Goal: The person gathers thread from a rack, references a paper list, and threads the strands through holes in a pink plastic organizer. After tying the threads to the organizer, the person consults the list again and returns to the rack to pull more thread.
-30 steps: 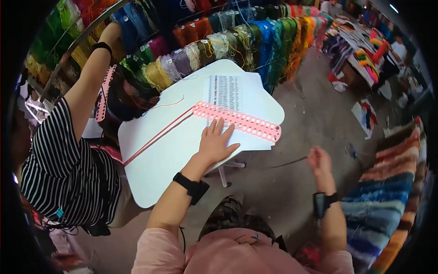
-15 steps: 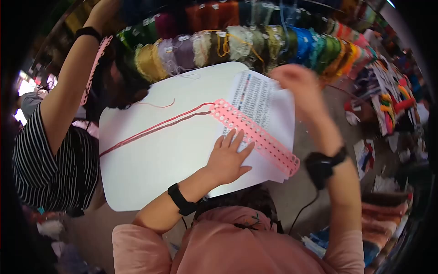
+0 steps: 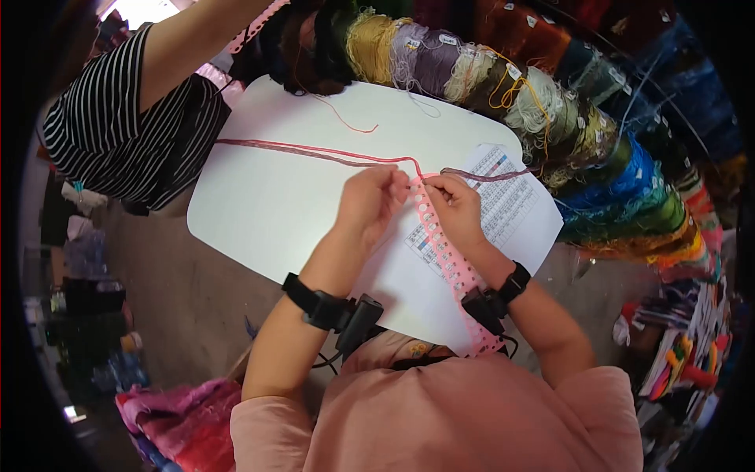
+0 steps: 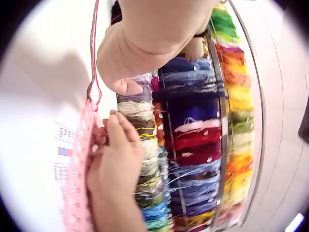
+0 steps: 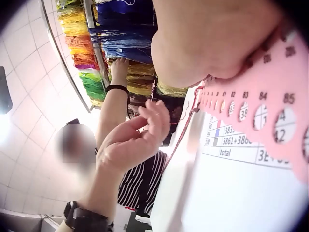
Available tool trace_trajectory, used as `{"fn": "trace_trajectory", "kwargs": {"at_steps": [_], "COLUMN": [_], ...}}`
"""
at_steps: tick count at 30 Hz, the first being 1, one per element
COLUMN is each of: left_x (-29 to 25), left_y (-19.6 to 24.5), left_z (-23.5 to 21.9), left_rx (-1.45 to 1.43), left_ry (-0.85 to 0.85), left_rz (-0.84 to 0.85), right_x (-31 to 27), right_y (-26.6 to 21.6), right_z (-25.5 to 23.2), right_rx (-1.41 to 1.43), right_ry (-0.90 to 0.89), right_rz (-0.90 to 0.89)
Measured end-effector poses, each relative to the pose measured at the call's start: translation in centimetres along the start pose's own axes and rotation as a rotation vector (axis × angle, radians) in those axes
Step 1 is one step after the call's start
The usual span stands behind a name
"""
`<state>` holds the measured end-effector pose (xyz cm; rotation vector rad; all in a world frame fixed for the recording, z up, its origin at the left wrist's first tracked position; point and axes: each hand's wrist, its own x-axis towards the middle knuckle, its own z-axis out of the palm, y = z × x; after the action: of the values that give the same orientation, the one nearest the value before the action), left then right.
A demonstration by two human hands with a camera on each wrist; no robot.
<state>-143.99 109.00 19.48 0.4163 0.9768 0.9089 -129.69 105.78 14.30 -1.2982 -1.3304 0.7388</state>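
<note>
A long pink thread card (image 3: pixel 446 252) with numbered holes along its edges lies over a printed sheet (image 3: pixel 511 200) on the white table. My right hand (image 3: pixel 458 211) pinches a dark mauve thread (image 3: pixel 495 176) at the card's far end; the thread trails off to the right over the sheet. What lies between those fingertips is mostly hidden. Beside the same end, my left hand (image 3: pixel 368 200) has loosely bent fingers, and in the right wrist view nothing shows in them. A red thread (image 3: pixel 338 149) and a mauve strand run left from the card's end.
Behind the white table (image 3: pixel 259 212) hang racks of colourful thread skeins (image 3: pixel 440 63). At the left, a person in a striped shirt (image 3: pixel 94 118) reaches toward the racks. A loose red thread end (image 3: pixel 346 122) lies near the back edge. Pink and red textiles (image 3: pixel 189 425) are at lower left.
My left hand has lifted off the card to its far end. My right hand has come from the right side to that end with the dark thread. The head view has turned.
</note>
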Motion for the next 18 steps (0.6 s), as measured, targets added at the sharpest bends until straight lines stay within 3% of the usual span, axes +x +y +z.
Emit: {"fn": "trace_trajectory", "kwargs": {"at_steps": [5,8,14,18], "left_x": [-1.7,-3.3,-1.6,-1.8], "left_y": [-2.4,-2.3,-1.4,-1.4], "left_z": [0.9,1.9,0.6,0.8], "left_rx": [0.168,0.251,0.465,0.531], "left_ry": [0.150,0.197,0.051,0.048], "left_rz": [-0.007,-0.052,-0.180,-0.114], "right_x": [-0.2,0.1,1.4,2.5], "right_y": [-0.3,-1.4,-0.7,-1.1], "right_z": [-0.1,-0.4,-1.0,-1.5], "right_rx": [0.136,0.021,0.011,-0.118], "right_ry": [-0.057,-0.060,-0.237,-0.343], "right_rz": [0.140,0.084,0.077,-0.071]}}
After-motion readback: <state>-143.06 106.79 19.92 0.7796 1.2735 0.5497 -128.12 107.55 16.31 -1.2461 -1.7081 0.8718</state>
